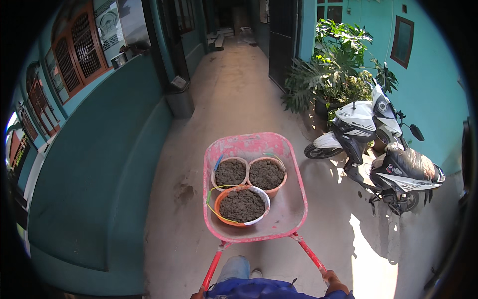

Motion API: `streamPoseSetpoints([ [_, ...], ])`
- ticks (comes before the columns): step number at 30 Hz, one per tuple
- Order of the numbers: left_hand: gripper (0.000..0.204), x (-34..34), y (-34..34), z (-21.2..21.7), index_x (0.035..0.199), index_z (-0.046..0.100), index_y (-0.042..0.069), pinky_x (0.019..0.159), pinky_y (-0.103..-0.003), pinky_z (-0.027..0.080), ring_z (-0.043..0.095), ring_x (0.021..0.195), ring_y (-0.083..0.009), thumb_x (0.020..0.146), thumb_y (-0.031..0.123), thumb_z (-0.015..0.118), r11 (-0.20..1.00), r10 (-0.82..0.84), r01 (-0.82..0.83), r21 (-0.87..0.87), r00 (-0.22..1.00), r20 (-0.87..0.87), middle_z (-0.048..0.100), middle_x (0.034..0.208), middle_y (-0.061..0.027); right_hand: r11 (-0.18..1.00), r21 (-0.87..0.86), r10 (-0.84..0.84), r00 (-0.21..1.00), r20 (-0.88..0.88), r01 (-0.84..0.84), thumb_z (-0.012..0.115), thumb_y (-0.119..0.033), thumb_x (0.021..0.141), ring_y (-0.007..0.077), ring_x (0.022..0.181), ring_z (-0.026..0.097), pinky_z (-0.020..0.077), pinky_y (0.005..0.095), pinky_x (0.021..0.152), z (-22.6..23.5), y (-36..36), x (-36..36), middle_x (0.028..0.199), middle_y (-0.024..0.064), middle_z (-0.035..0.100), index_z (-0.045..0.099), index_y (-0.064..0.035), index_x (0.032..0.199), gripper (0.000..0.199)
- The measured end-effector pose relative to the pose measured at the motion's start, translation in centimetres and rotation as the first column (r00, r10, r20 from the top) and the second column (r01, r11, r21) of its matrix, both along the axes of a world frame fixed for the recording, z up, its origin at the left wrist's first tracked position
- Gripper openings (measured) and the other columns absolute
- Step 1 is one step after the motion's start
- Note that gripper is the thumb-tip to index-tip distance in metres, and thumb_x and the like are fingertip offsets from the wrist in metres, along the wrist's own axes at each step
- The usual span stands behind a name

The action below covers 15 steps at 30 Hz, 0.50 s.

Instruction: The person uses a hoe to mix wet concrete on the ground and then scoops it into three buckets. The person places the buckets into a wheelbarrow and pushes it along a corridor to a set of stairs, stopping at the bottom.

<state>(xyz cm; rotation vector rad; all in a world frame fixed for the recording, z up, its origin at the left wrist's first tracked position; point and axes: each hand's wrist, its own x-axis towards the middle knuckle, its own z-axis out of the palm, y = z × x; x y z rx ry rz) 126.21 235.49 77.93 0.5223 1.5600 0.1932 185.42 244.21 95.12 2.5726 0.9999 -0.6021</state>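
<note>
A red wheelbarrow (294, 214) stands in front of me, its tray worn and dusty. Three buckets filled with dark, crumbly soil or wet mortar sit in it: an orange and white bucket (244, 224) with a yellow handle nearest me, a pale pink bucket (217, 185) with a blue grip behind it, and an orange-pink bucket (281, 185) at the right. My right hand (334, 283) is wrapped round the right handle of the wheelbarrow. At the lower edge my left hand (197, 294) shows only in small part, at the end of the left handle; its fingers are mostly cut off.
A concrete passage (231, 89) runs ahead between teal walls. On the right stand a white and black motor scooter (368, 134) and a leafy potted plant (333, 74). A dark open gate (282, 42) edges the passage. Along the left is a low green wall (94, 174) with a grey bin (180, 103).
</note>
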Motion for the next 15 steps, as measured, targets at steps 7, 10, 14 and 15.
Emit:
streamPoseSetpoints([
  [7,0.090,-4.8,21.4,1.4,0.093,0.065,-0.003,0.073,-0.036,0.047,0.062,0.078,-0.0245,0.082,0.080,0.030,1.000,-0.019,0.019,0.001,0.998,-0.053,0.065,0.084,-0.0145,0.996,-0.033,-0.083,0.995,-0.062,0.081,0.035,-0.079,0.081,0.0374,0.098,0.063,0.0487,0.0441,0.082,-2.1,19.4,-3.0,0.095,0.0232,0.066,0.066,0.0014,0.101,0.088],
  [10,0.090,-7.8,29.9,3.2,0.093,0.065,-0.003,0.073,-0.036,0.047,0.062,0.079,-0.0246,0.082,0.079,0.030,1.000,-0.027,0.027,-0.001,0.997,-0.073,0.065,0.084,-0.0147,0.996,-0.068,-0.060,0.996,-0.059,0.056,0.035,-0.080,0.080,0.0364,0.092,0.065,0.0495,0.0432,0.079,-1.5,27.6,-4.9,0.090,0.0211,0.067,0.067,0.0011,0.098,0.089],
  [14,0.091,-12.8,42.0,6.4,0.094,0.065,-0.003,0.073,-0.036,0.047,0.062,0.079,-0.0247,0.082,0.079,0.030,0.997,-0.081,0.081,0.000,0.987,-0.137,0.065,0.084,-0.0149,0.996,-0.046,-0.082,0.992,-0.098,0.077,0.035,-0.081,0.079,0.0320,0.086,0.066,0.0500,0.0412,0.076,0.9,41.2,-9.9,0.082,0.0192,0.067,0.068,0.0011,0.092,0.089],
  [15,0.091,-13.8,45.5,7.5,0.094,0.065,-0.004,0.073,-0.036,0.047,0.062,0.079,-0.0248,0.082,0.079,0.030,0.994,-0.110,0.112,0.004,0.982,-0.152,0.065,0.085,-0.0150,0.995,-0.036,-0.095,0.990,-0.105,0.091,0.035,-0.080,0.079,0.0314,0.085,0.066,0.0501,0.0409,0.076,1.1,44.6,-10.8,0.081,0.0189,0.067,0.068,0.0011,0.091,0.089],
])
